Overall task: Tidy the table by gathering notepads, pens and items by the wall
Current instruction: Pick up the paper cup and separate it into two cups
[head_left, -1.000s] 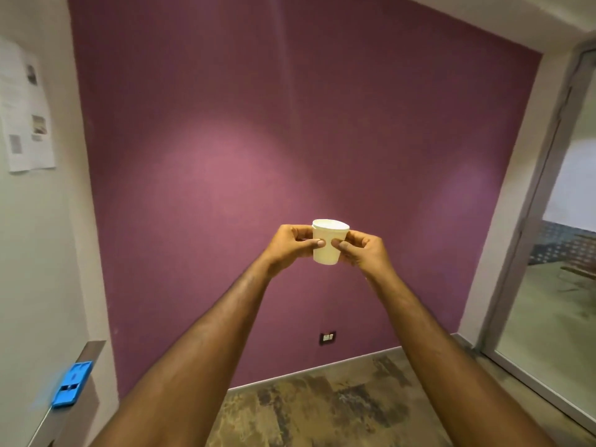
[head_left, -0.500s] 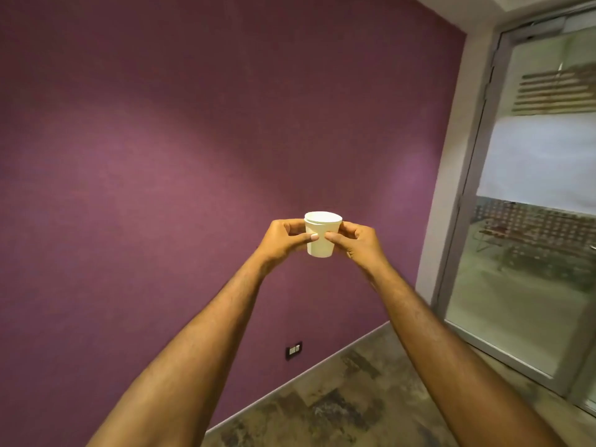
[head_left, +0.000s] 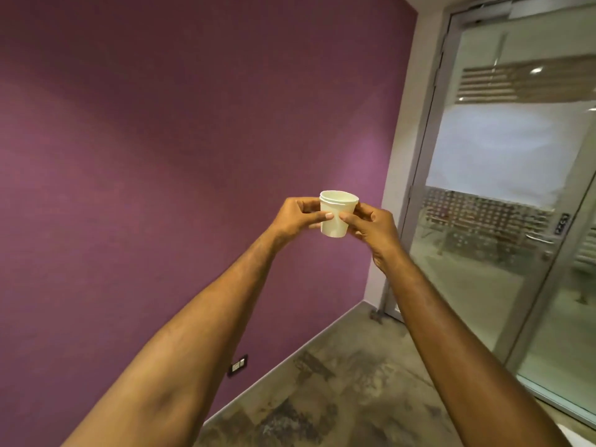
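Note:
A small white paper cup (head_left: 335, 217) is held upright in front of me at arm's length, with a second rim showing just under its top edge. My left hand (head_left: 295, 219) grips its left side with thumb and curled fingers. My right hand (head_left: 371, 225) pinches its right side the same way. Both arms stretch forward. No table, notepad or pen is in view.
A purple wall (head_left: 161, 156) fills the left and middle, with a dark wall socket (head_left: 238, 365) low near the floor. A glass door (head_left: 503, 204) in a metal frame stands on the right. A mottled stone floor (head_left: 338, 391) lies below.
The view has swung to the right: the papers and blue item on the left wall have left the frame and the glass door has come in. Both hands still hold the cup.

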